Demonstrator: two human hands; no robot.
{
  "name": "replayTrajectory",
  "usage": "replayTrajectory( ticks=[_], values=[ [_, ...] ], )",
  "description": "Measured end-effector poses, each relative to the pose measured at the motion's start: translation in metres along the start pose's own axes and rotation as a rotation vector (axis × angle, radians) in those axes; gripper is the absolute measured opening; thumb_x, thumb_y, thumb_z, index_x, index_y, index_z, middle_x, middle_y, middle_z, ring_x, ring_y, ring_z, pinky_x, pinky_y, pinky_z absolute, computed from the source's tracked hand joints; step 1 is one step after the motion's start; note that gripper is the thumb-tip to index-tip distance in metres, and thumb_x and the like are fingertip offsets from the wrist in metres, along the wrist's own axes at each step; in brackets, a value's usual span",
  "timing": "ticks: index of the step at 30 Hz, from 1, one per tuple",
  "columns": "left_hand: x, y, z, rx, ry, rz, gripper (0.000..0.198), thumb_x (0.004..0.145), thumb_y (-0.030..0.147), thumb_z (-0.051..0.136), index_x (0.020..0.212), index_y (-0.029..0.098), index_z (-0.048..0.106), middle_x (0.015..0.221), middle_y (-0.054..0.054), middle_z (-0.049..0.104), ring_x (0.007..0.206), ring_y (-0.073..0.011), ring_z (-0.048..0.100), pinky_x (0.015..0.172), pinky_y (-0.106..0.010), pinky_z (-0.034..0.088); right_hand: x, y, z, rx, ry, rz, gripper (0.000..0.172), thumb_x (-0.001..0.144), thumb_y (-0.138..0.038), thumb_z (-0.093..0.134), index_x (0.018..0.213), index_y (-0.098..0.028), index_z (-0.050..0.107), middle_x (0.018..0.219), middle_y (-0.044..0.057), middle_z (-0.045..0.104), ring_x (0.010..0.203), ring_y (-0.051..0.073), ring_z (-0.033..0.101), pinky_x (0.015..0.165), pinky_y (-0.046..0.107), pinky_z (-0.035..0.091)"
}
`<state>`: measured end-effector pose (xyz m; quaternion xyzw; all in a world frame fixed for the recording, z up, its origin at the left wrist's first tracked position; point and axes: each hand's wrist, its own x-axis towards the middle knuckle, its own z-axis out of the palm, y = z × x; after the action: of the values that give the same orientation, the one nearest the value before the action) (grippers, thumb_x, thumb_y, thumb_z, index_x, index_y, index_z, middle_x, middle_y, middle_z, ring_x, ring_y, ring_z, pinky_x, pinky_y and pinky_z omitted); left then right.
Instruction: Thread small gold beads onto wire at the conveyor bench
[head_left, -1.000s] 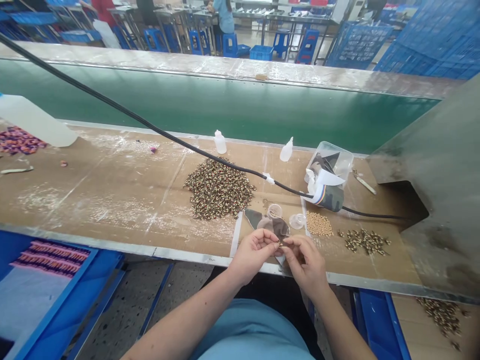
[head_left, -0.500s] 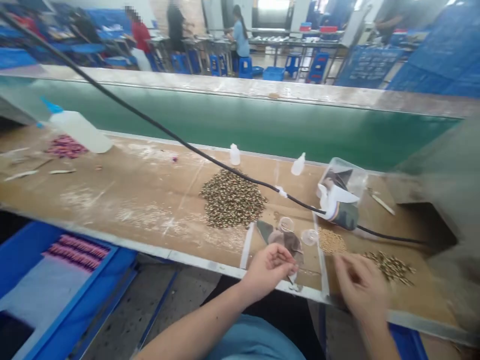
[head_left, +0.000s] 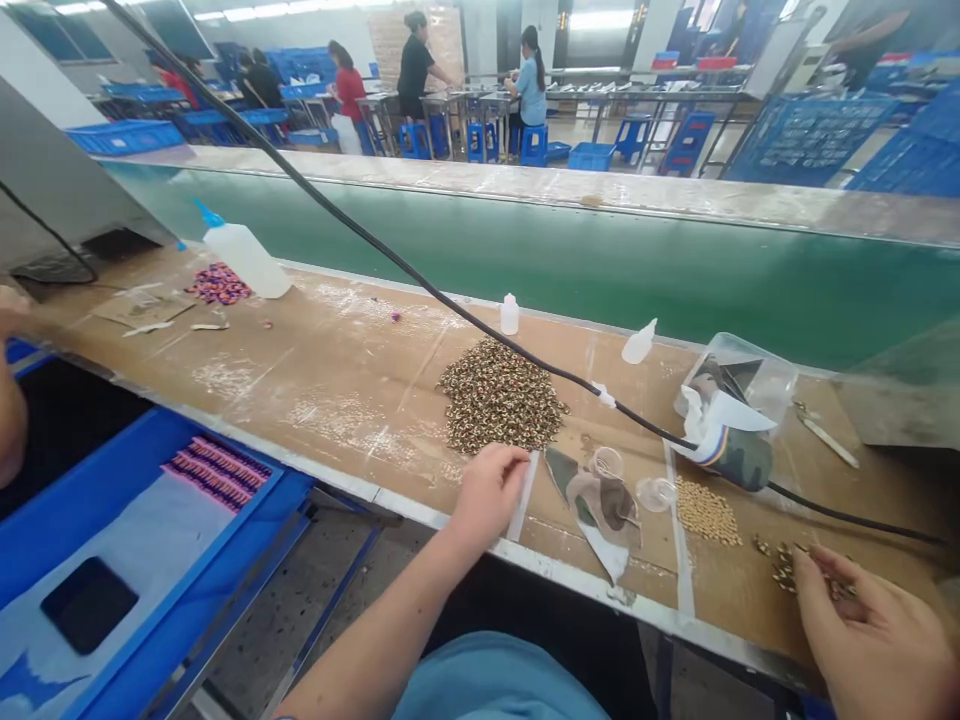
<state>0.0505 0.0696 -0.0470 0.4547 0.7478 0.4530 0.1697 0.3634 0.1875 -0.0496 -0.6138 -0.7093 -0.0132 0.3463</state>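
My left hand (head_left: 489,492) rests curled at the front edge of the brown work board (head_left: 330,400), next to a white strip (head_left: 523,495) and close to a large heap of patterned beads (head_left: 501,396). Whatever its fingers hold is hidden. My right hand (head_left: 870,625) lies far to the right, its fingers spread over a small scatter of the same beads (head_left: 787,570). Between my hands lie a camouflage fabric patch (head_left: 600,505), two small clear cups (head_left: 606,463) and a pile of tan beads (head_left: 706,511).
A clear plastic box (head_left: 739,385) holds camouflage pieces, beside a black cable (head_left: 600,390) running across the board. Squeeze bottles (head_left: 246,260) stand behind. A green conveyor belt (head_left: 525,250) runs along the far side. A blue tray (head_left: 217,475) sits at lower left; co-workers (head_left: 529,100) sit beyond.
My right hand has moved right, from the middle to the small bead scatter. My left hand has shifted left, off the fabric patch. The view has swung up, showing more of the room.
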Motion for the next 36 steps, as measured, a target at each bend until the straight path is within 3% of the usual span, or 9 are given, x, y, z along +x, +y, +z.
replayTrajectory(
  ticks=[3,8,14,17,21,29,33,36],
  values=[
    [0.007,-0.006,-0.003,0.141,-0.043,0.048,0.011,0.078,0.014,0.054,0.081,0.019,0.063,0.081,-0.004,0.063,0.077,-0.0179,0.059,0.074,-0.031,0.048,-0.004,-0.021,-0.001,0.096,-0.045,-0.046,0.044,0.079,-0.060,0.046,0.071,-0.021,0.066,0.059,0.005,0.059,0.056,0.019,0.054,0.052,0.033,0.040],
    [0.007,-0.004,0.006,0.311,-0.106,0.126,0.016,0.083,0.014,0.047,0.075,0.019,0.060,0.078,-0.006,0.061,0.080,-0.0207,0.056,0.074,-0.034,0.047,-0.017,-0.074,0.008,0.338,-0.250,-0.273,0.027,0.084,-0.043,0.054,0.085,-0.020,0.069,0.066,0.001,0.063,0.045,0.009,0.048,0.047,0.022,0.040],
    [0.003,-0.009,0.005,0.355,-0.102,0.128,0.020,0.083,0.008,0.043,0.085,0.018,0.060,0.084,-0.007,0.061,0.084,-0.0212,0.056,0.076,-0.034,0.047,-0.021,-0.120,0.031,0.264,-0.202,-0.466,0.032,0.091,-0.039,0.044,0.096,-0.017,0.068,0.071,0.002,0.068,0.052,0.010,0.057,0.052,0.021,0.044],
    [-0.001,-0.011,0.003,0.334,-0.111,0.141,0.021,0.083,0.008,0.042,0.084,0.017,0.061,0.084,-0.007,0.061,0.084,-0.0205,0.055,0.077,-0.033,0.047,-0.020,-0.126,0.040,0.243,-0.136,-0.522,0.033,0.093,-0.035,0.042,0.090,-0.017,0.069,0.077,0.003,0.070,0.062,0.011,0.063,0.058,0.020,0.045],
    [-0.003,-0.009,-0.001,0.321,-0.149,0.105,0.024,0.082,0.005,0.040,0.078,0.018,0.059,0.083,-0.006,0.060,0.083,-0.0200,0.054,0.077,-0.034,0.046,-0.018,-0.127,0.044,0.258,-0.155,-0.539,0.032,0.093,-0.034,0.042,0.087,-0.019,0.069,0.077,0.003,0.070,0.066,0.011,0.064,0.058,0.020,0.045],
    [0.001,-0.004,-0.013,0.130,-0.203,-0.058,0.024,0.074,0.002,0.049,0.089,0.018,0.057,0.089,-0.005,0.057,0.079,-0.0171,0.056,0.074,-0.032,0.047,-0.021,-0.124,0.043,0.250,-0.192,-0.468,0.033,0.092,-0.042,0.043,0.097,-0.018,0.065,0.072,0.001,0.066,0.052,0.009,0.056,0.049,0.022,0.041],
    [0.003,-0.004,-0.013,0.168,-0.211,-0.031,0.016,0.075,0.004,0.050,0.077,0.019,0.057,0.082,-0.003,0.056,0.079,-0.0181,0.055,0.074,-0.032,0.046,-0.022,-0.125,0.045,0.265,-0.192,-0.499,0.032,0.093,-0.037,0.041,0.085,-0.020,0.067,0.077,0.003,0.068,0.066,0.012,0.061,0.057,0.022,0.043],
    [-0.001,-0.003,-0.008,0.286,-0.217,0.026,0.021,0.078,0.002,0.044,0.074,0.019,0.055,0.082,-0.005,0.058,0.083,-0.0205,0.053,0.076,-0.034,0.045,-0.023,-0.129,0.044,0.261,-0.192,-0.465,0.032,0.093,-0.039,0.042,0.087,-0.019,0.066,0.074,0.003,0.067,0.060,0.011,0.059,0.053,0.022,0.041]
  ],
)
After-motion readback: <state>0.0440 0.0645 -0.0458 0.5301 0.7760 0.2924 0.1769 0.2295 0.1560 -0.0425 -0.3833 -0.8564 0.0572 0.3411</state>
